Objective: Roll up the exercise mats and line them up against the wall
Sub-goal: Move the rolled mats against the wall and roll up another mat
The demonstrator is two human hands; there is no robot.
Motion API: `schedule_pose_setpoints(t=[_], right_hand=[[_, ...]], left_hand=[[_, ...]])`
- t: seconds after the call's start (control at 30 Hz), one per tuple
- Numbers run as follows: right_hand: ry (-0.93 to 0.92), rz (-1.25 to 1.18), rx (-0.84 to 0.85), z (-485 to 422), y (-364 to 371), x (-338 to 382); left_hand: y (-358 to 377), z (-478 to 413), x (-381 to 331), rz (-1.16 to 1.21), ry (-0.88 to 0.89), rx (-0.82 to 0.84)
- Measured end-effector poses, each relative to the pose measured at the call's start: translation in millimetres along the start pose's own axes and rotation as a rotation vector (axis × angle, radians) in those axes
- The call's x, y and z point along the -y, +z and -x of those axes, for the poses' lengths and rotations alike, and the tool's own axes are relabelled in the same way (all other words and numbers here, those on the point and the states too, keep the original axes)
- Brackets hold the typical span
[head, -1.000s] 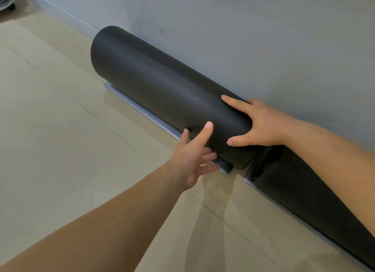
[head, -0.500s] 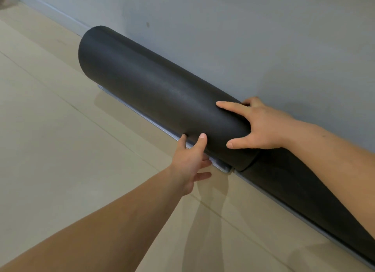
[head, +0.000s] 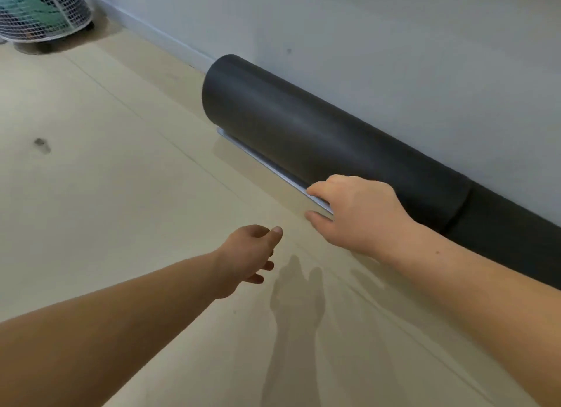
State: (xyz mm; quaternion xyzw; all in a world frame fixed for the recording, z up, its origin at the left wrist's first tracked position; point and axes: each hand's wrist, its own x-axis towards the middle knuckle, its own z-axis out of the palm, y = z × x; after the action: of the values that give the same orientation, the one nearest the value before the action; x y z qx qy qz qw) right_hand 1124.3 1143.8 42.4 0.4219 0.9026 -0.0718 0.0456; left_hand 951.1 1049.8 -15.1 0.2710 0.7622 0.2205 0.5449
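The right hand hangs with a wide grip at the foot of a rolled mat — forefinger reaching over the mat's pale loose edge, thumb spread apart on the floor side, neither closed on anything. Whether the fingertips touch that edge cannot be told. The left hand, nearer the camera and just left of the right, hovers above the floor with a slack grip, its fingers loosely curled and holding nothing. Both bare forearms reach in from the bottom of the frame, and their shadows fall on the tiles between them. The dark grey mat lies lengthways against the wall, its loose edge flat on the floor along the near side. A second rolled mat, equally dark, lies end to end with it on the right — touching it, and also against the wall. A white skirting board runs to the far left, where a white wire-guarded fan stands on the floor. A small dark mark shows on the tiles, well left of the mats.
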Motion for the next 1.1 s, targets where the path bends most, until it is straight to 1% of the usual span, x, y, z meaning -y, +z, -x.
schedule_pose_setpoints(t=[0.1,0.23,0.33,0.4,0.5,0.57,0.67,0.77,0.87,1.0,1.1], right_hand=[[-0.111,-0.058,0.086,-31,6,64],[-0.251,-0.13,0.206,-67,9,158],[-0.336,-0.126,0.262,-74,-3,218],[-0.364,-0.15,0.285,-68,-11,242],[-0.346,-0.235,0.314,-53,-13,268],[-0.343,-0.304,0.344,-40,-15,300],[-0.427,-0.297,0.376,-18,-20,375],[-0.545,-0.214,0.4,-1,-24,460],[-0.623,-0.171,0.447,13,-23,540],[-0.745,-0.177,0.49,43,-10,654],[-0.783,-0.232,0.532,70,19,733]], left_hand=[[-49,30,23,0.002,-0.013,-0.058],[-117,75,68,0.028,-0.054,-0.195],[-167,111,108,0.02,-0.107,-0.308],[-193,133,132,0.0,-0.14,-0.359],[-223,163,165,-0.032,-0.132,-0.359],[-238,186,192,-0.056,-0.135,-0.361],[-267,212,244,-0.087,-0.22,-0.365],[-306,239,296,-0.069,-0.218,-0.401],[-343,274,357,-0.007,-0.213,-0.516],[-387,326,456,0.008,-0.301,-0.73],[-414,365,515,-0.046,-0.329,-0.873]])
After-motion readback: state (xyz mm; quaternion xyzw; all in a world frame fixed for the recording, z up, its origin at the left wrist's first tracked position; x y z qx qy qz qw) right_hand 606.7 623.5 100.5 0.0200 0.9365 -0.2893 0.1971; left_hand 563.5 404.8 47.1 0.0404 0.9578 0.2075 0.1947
